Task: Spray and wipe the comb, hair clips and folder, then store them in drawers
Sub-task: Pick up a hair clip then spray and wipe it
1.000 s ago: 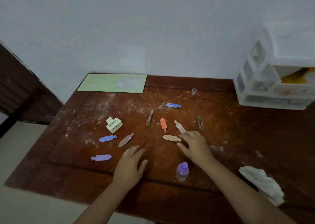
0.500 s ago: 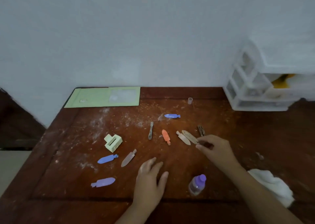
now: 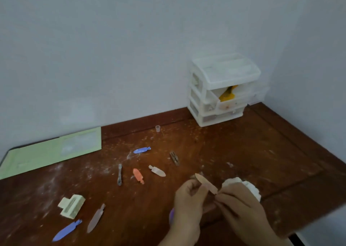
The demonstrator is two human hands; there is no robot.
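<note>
A beige hair clip (image 3: 206, 183) is lifted above the table, and both hands pinch it. My left hand (image 3: 189, 204) holds its upper part; my right hand (image 3: 241, 208) pinches its lower end. A white cloth (image 3: 243, 184) lies just behind my right hand. The purple cap of the spray bottle (image 3: 171, 214) peeks out from behind my left hand. Loose clips lie on the table: blue (image 3: 142, 150), dark brown (image 3: 174, 158), cream (image 3: 157, 170), orange (image 3: 138, 176), grey metal (image 3: 119, 174). The green folder (image 3: 50, 152) lies at the back left.
A white drawer unit (image 3: 221, 73) stands at the back right; its middle drawer is open with a yellow comb (image 3: 227, 95) inside. A pale green claw clip (image 3: 72, 205), a pinkish clip (image 3: 95, 218) and a blue clip (image 3: 67, 230) lie front left. A small clear cap (image 3: 157, 128) stands near the wall.
My right hand lifted the beige clip off the table. My left hand rose from the tabletop and took hold of the clip too. The view swung right toward the drawers.
</note>
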